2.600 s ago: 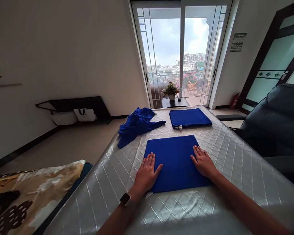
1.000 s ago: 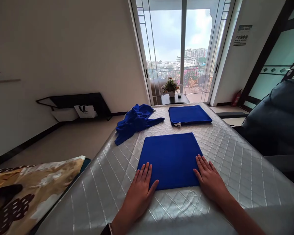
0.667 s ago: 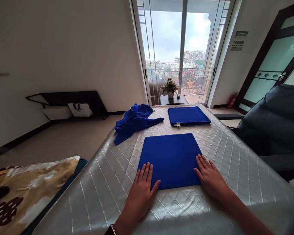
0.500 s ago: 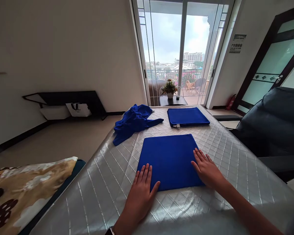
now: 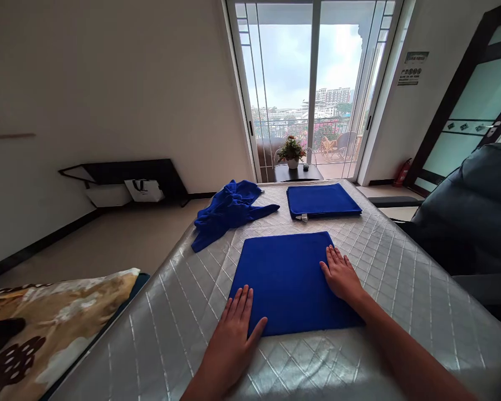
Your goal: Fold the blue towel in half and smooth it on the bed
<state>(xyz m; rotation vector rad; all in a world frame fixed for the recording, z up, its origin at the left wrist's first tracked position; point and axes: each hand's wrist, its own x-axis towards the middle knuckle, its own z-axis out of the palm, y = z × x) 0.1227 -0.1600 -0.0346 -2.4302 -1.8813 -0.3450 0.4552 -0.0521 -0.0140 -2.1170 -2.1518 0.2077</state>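
A blue cloth (image 5: 292,281), folded into a flat rectangle, lies in front of me on the silver quilted table cover (image 5: 183,328). My left hand (image 5: 234,328) rests flat over its near left corner, fingers stretched out and thumb spread. On the right edge, around the middle, my right hand (image 5: 343,274) lies flat, its fingers extended. Behind this cloth is a neat folded blue stack (image 5: 323,199) with a small white tag at its front edge. A crumpled blue cloth (image 5: 231,211) lies loosely at the far left of the table.
A black armchair (image 5: 471,211) stands close along the right side. At the lower left is a patterned blanket (image 5: 67,317). Beyond the table's far edge, a potted plant (image 5: 292,153) sits on a small dark table before the glass doors. A white bag (image 5: 144,191) leans by the wall.
My right hand has slid up along the cloth's right edge, away from the near corner. My left hand has shifted slightly left and nearer. The view has turned a little.
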